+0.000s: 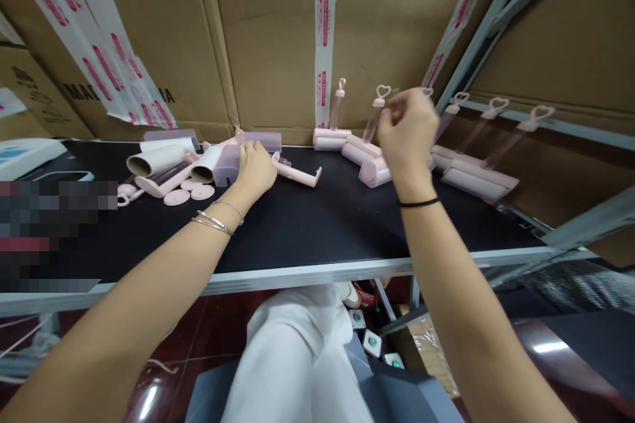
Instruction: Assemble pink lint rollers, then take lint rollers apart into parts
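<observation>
My left hand (256,168) is bent down over a pile of parts, its fingers together on or against a translucent purple cover (227,168); what they grip is hidden. To its right lies a pink bracket-like piece (300,173). My right hand (411,135) is raised with fingers curled in a pinch, among clear tubes topped with pink heart-shaped loops; anything in its fingertips is too small to make out. The nearest such tube (373,122) stands just left of it. Below the hand, a pink roller-shaped holder (376,172) lies on the black tabletop (317,225).
White cardboard-cored rolls (161,157) and pink discs (177,197) lie at the left. Several pink holders with upright tubes line the back and right, including a large one (479,182). Taped cardboard boxes (270,39) wall the back. A metal rack post (489,26) stands right.
</observation>
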Demonstrator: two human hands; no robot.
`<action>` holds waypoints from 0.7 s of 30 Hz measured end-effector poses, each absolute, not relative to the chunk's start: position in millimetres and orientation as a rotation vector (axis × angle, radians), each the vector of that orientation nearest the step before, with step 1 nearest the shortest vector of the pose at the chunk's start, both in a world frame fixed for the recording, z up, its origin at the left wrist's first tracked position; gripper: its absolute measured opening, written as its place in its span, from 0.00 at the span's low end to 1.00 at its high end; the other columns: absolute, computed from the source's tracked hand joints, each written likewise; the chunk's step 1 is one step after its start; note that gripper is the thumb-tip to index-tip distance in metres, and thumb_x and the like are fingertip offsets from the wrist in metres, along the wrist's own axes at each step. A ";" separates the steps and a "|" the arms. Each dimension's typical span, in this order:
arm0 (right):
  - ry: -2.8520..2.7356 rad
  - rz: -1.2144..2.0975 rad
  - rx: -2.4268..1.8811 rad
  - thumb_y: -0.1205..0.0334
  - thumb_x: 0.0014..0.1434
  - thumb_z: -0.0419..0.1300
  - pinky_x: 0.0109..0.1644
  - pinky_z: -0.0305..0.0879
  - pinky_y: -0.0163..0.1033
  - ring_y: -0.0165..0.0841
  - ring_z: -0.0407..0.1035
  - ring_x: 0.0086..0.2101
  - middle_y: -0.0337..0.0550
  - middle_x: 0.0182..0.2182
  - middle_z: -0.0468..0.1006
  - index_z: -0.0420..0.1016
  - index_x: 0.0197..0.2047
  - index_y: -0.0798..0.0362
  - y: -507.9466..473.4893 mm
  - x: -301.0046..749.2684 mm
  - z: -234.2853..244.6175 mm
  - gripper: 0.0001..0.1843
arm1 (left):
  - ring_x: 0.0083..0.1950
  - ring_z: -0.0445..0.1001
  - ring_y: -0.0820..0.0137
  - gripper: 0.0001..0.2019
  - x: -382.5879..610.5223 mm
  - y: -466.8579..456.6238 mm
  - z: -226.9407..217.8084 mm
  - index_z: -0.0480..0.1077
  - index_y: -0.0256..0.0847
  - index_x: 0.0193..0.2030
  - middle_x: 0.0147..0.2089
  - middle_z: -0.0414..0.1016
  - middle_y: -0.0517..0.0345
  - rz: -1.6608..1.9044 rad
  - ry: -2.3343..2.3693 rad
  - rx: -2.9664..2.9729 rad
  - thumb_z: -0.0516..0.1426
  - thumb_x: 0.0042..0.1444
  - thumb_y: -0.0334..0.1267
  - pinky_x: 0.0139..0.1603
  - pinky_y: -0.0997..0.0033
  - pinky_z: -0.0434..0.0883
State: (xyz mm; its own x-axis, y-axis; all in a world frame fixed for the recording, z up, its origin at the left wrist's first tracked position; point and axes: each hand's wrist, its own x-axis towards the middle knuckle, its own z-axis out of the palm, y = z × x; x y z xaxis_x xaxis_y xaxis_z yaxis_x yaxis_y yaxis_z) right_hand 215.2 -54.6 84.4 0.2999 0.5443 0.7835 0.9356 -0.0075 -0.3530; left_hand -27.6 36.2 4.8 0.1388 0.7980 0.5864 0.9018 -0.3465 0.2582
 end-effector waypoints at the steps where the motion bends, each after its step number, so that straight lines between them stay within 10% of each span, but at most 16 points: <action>1: -1.207 -0.553 -1.680 0.67 0.58 0.51 0.55 0.62 0.47 0.41 0.68 0.49 0.54 0.48 0.73 0.66 0.47 0.57 -51.1 227.7 86.9 0.14 | 0.66 0.58 0.48 0.28 -26.2 32.3 8.9 0.60 0.18 0.60 0.60 0.64 0.27 -1.070 -1.630 -2.239 0.52 0.51 0.27 0.68 0.46 0.54; 10: -1.270 -0.173 -1.992 0.58 0.48 0.63 0.46 0.66 0.46 0.42 0.72 0.39 0.51 0.33 0.77 0.71 0.31 0.55 -21.2 263.3 62.9 0.10 | 0.51 0.75 0.61 0.15 -7.6 14.9 13.9 0.74 0.42 0.47 0.49 0.78 0.50 -0.322 -0.993 -2.897 0.48 0.60 0.33 0.56 0.58 0.68; 21: -1.693 0.747 -1.043 0.59 0.54 0.59 0.19 0.51 0.28 0.20 0.56 0.18 0.33 0.30 0.73 0.67 0.43 0.53 6.8 156.8 51.7 0.14 | 0.69 0.55 0.46 0.25 -30.1 30.0 -5.4 0.63 0.24 0.60 0.63 0.63 0.27 -0.762 -1.674 -2.291 0.46 0.55 0.24 0.66 0.38 0.52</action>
State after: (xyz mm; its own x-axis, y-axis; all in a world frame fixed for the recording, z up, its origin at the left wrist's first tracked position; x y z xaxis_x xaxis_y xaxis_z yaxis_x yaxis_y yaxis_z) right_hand 156.8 6.8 51.7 -0.1583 0.8961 0.4147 0.2976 0.4438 -0.8453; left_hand -30.1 30.0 -5.4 0.2240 0.8269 0.5158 0.9319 -0.3366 0.1349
